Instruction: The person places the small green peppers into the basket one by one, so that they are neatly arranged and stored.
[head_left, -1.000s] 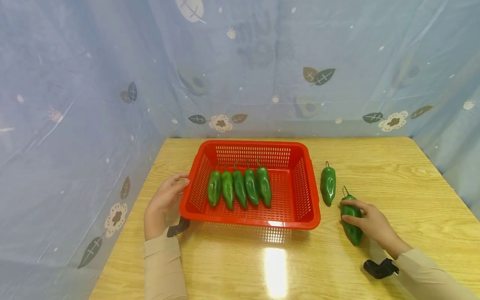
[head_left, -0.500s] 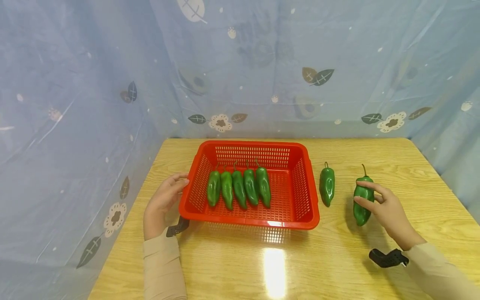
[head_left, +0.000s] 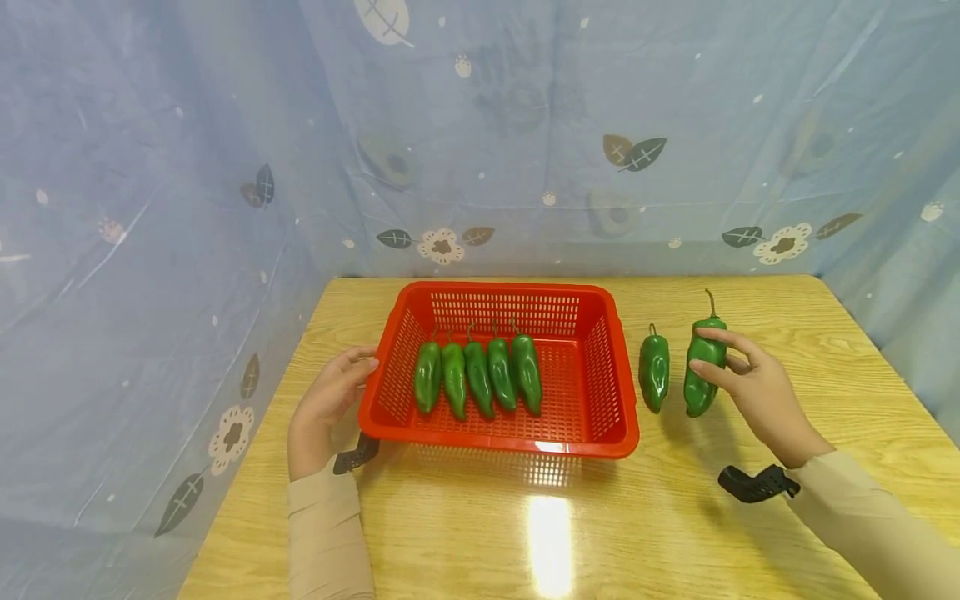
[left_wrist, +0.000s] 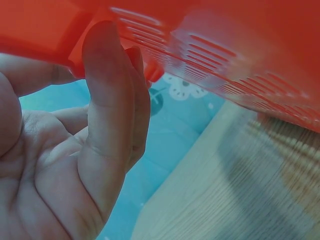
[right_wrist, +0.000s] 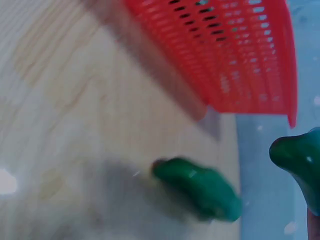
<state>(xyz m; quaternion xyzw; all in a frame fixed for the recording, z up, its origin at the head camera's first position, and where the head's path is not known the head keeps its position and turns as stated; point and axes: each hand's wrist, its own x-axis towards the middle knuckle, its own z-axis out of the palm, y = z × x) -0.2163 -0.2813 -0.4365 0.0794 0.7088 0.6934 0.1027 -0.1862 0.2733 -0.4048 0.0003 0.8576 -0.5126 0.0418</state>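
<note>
My right hand [head_left: 761, 400] pinches a long green pepper [head_left: 699, 398] between thumb and fingers, stem pointing away. That pepper is raised, its shadow falling on the table below; only its tip end [right_wrist: 300, 159] enters the right wrist view. Just left of it, a second green pepper [head_left: 655, 375] lies on the table beside the basket. The red plastic basket [head_left: 495, 439] holds several green peppers [head_left: 480, 379] in a row on its left side. At the basket's left rim, my left hand [head_left: 330, 398] grips the edge, its fingers [left_wrist: 107, 100] against the red plastic.
The wooden table [head_left: 450, 525] carries a bright light reflection in front. A blue patterned curtain [head_left: 525, 167] hangs behind the table and along its left side. Black wrist mounts [head_left: 757, 483] stick out below the sleeves.
My right hand has lifted the pepper off the table, moved it away from me, first rightward, then back left beside the other loose pepper. The left hand and basket stay put.
</note>
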